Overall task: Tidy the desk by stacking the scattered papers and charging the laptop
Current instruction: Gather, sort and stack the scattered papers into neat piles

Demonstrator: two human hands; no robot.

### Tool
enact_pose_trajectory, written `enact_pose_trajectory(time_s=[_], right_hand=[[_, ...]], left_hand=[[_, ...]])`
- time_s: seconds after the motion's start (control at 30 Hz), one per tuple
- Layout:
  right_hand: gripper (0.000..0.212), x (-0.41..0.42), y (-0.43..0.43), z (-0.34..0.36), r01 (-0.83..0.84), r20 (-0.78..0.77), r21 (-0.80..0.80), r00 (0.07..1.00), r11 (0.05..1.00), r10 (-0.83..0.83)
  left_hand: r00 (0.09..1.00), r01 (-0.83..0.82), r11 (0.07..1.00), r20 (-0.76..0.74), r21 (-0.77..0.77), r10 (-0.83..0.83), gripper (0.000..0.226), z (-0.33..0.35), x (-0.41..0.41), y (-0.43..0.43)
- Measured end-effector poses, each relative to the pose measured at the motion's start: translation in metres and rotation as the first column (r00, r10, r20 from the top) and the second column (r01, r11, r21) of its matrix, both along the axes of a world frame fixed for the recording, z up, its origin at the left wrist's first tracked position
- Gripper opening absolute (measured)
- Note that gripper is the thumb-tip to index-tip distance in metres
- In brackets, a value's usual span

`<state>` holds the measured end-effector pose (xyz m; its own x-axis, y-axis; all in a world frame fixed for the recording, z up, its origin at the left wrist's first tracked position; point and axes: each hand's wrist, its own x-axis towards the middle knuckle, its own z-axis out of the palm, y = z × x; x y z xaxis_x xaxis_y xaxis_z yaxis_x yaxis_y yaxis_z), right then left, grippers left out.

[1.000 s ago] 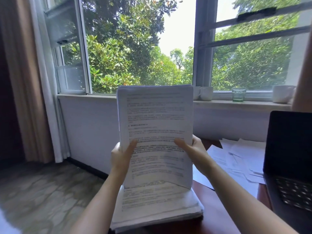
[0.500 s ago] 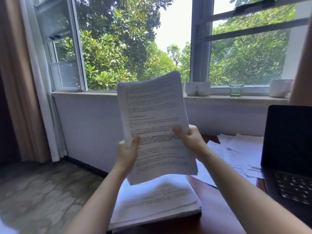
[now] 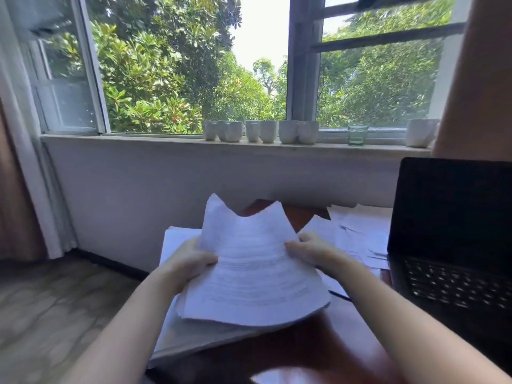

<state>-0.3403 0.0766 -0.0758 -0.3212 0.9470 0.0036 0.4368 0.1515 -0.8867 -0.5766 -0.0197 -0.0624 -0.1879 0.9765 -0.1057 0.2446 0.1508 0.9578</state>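
Note:
I hold a bundle of printed papers (image 3: 249, 270) with both hands, tilted low and nearly flat, its top edge sagging. My left hand (image 3: 188, 261) grips its left edge and my right hand (image 3: 310, 249) grips its right edge. Under it a thick paper stack (image 3: 177, 333) lies at the left end of the dark wooden desk (image 3: 304, 345). More loose sheets (image 3: 357, 231) lie scattered toward the back right. An open black laptop (image 3: 454, 245) with a dark screen stands at the right. No charger is visible.
A row of several white cups (image 3: 260, 131), a small glass jar (image 3: 357, 135) and another white cup (image 3: 421, 132) line the windowsill. A thin dark pen (image 3: 340, 295) lies by my right forearm. A curtain (image 3: 16, 162) hangs at the left, with floor below.
The bundle stood upright and high in front of the window. My hands have brought it down and tipped it nearly flat over the stack on the desk.

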Motion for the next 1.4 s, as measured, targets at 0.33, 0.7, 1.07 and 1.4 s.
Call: enact_pose_trajectory(time_s=[0.33,0.7,1.07,1.4], right_hand=[[0.057,0.05,0.009,-0.034,-0.207,0.823,0.262,0.557,0.943,-0.106],[0.034,0.039,0.011,-0.016,-0.276,0.908,0.159,0.419,0.948,-0.03],[0.018,0.049,0.002,-0.022,-0.246,0.869,0.299,0.469,0.922,-0.157],[0.044,0.048,0.006,-0.008,-0.282,0.886,0.248,0.453,0.927,-0.099]], left_hand=[[0.988,-0.124,0.99,-0.082,0.061,0.128,0.021,-0.024,-0.013,-0.003],[0.985,-0.124,0.99,-0.111,0.074,0.131,0.025,-0.045,-0.017,-0.005],[0.981,-0.189,0.98,-0.033,0.055,0.191,0.016,-0.026,-0.011,-0.004],[0.974,-0.216,0.96,0.104,0.175,0.201,0.014,-0.031,0.0,0.003]])
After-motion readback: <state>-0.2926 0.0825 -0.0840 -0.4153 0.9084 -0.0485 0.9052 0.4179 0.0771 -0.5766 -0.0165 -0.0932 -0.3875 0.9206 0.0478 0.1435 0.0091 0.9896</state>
